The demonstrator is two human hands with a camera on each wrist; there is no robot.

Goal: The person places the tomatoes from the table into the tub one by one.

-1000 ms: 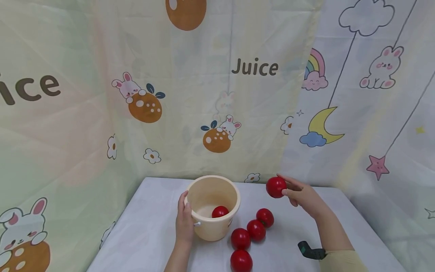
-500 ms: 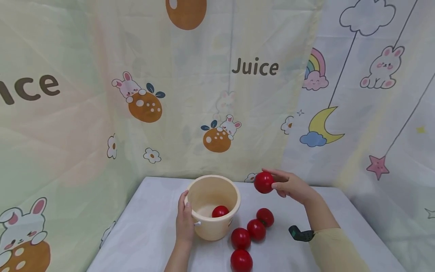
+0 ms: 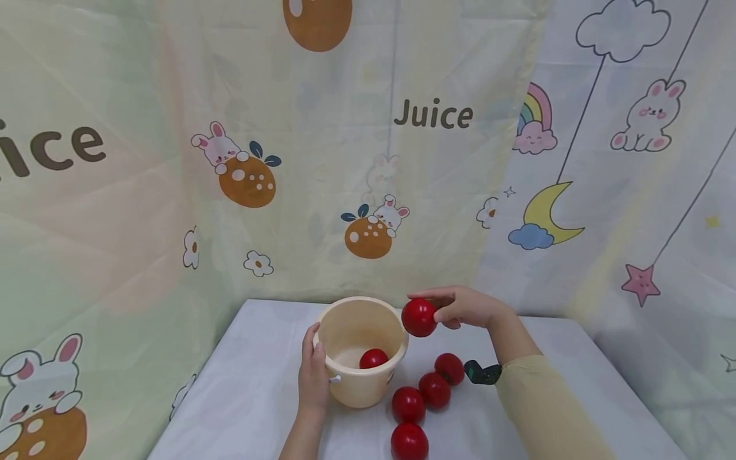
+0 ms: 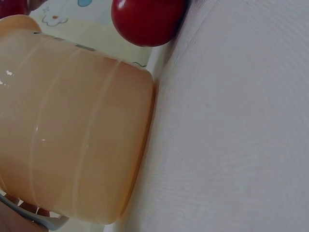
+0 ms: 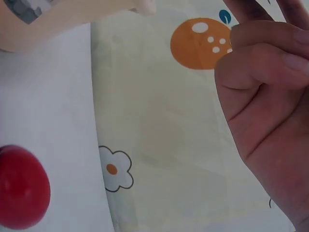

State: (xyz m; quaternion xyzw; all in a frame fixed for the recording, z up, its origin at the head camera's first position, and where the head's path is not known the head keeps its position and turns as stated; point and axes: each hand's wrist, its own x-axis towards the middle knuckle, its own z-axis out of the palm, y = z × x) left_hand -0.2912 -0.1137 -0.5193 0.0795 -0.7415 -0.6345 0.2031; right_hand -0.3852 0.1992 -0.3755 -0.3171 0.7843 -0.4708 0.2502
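Bench (image 3: 241, 396): white-covered, a flat support for the rest.
Bucket (image 3: 359, 391): upright, mouth up, leaving its inside reachable.
Left grip (image 3: 314, 377): clasped on the bucket's side, likely to steady it.
Right grip (image 3: 470, 308): thumb and fingers clamped on the raised ball (image 3: 418, 317), apparently clearing rim height.
Four loose balls (image 3: 409, 405): crooked line beside the bucket, seemingly within easy reach.
Inner ball (image 3: 374, 358): low in the bucket, walled in.

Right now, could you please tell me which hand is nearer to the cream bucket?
Left. The left hand is against the left side of the cream bucket; the right hand is off to its right, with a red ball in its grip.
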